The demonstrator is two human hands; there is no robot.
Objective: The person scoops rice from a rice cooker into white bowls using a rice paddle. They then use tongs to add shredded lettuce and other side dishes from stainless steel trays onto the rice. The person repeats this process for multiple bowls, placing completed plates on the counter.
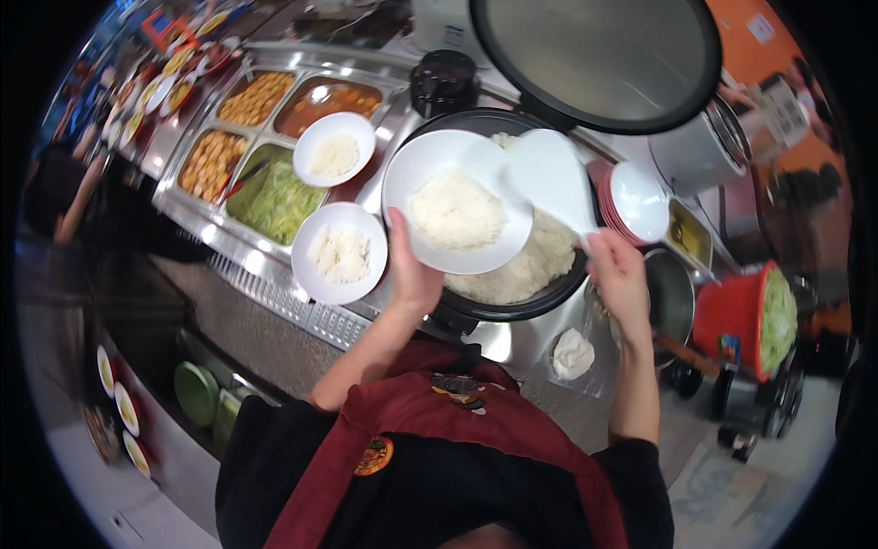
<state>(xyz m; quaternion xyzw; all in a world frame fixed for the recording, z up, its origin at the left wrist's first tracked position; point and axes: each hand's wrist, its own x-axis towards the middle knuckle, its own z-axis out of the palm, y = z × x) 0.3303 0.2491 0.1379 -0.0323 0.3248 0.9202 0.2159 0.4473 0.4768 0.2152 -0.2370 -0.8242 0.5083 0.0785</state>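
My left hand [413, 271] grips a white bowl [405, 165] by its rim, thumb on the near left side. White rice [456, 209] lies in this bowl. In my right hand [615, 271] is the handle of a white rice paddle [549, 171], whose broad blade overlaps the bowl's right rim. Both are above a black rice cooker [504, 314], where a heap of cooked rice [511, 280] shows below the bowl. The cooker's raised lid [597, 62] stands behind. To the left, two more white bowls, one upper [367, 141] and one lower [302, 254], contain rice.
A steel food counter [199, 219] on the left has pans of stewed food and shredded cabbage [288, 206]. Stacked bowls [638, 202], a steel pot [675, 295] and a red bucket [727, 322] of cabbage stand right. A person [58, 185] is at the far left.
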